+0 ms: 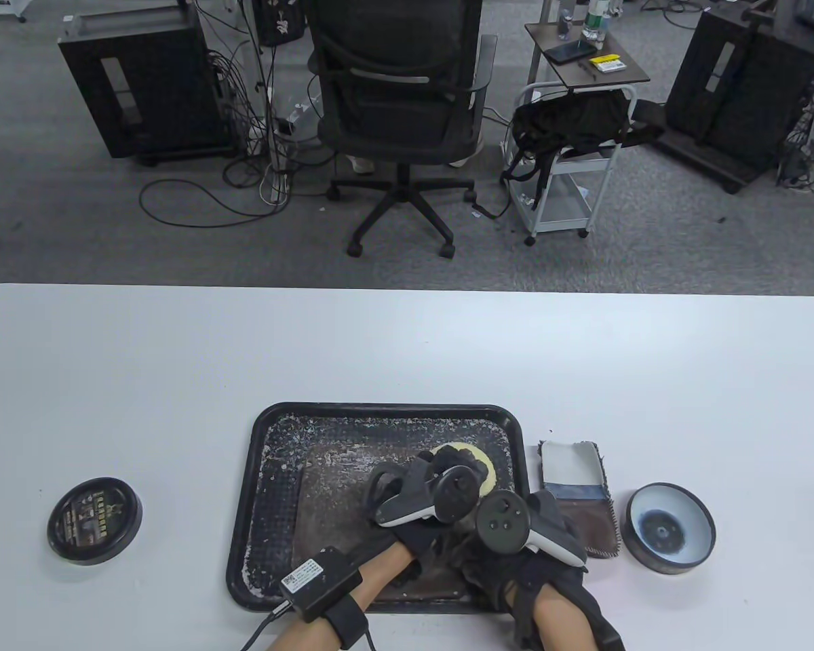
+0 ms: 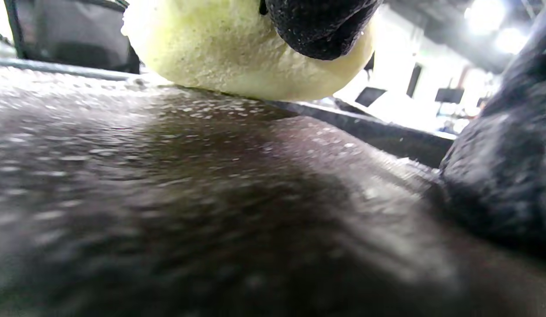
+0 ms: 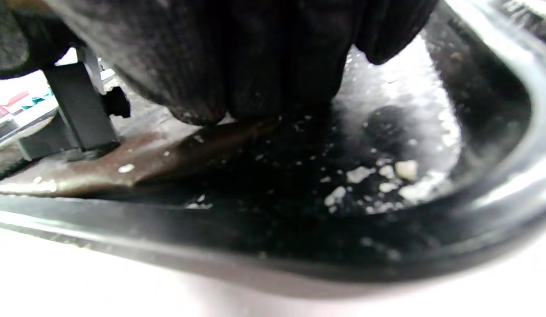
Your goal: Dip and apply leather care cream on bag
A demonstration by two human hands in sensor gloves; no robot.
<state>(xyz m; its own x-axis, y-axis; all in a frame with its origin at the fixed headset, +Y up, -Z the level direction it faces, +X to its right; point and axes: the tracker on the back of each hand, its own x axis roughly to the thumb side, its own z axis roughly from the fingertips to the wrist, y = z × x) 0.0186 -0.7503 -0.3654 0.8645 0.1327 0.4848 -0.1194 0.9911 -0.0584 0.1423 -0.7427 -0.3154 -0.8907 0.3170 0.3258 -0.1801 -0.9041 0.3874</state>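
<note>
On the tray (image 1: pixel 258 475): brown leather bag (image 1: pixel 325 502); left hand (image 1: pixel 441 475) grips yellow sponge (image 2: pixel 237 53) against it. Right hand (image 1: pixel 509 542) presses bag edge flat, fingers (image 3: pixel 255 66) straight, seen only in right wrist view.

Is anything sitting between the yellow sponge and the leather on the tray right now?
Nothing visible does. The left hand holds the sponge with its lower edge on the brown leather. The right hand presses the leather nearer the tray front edge, beside the sponge.
</note>
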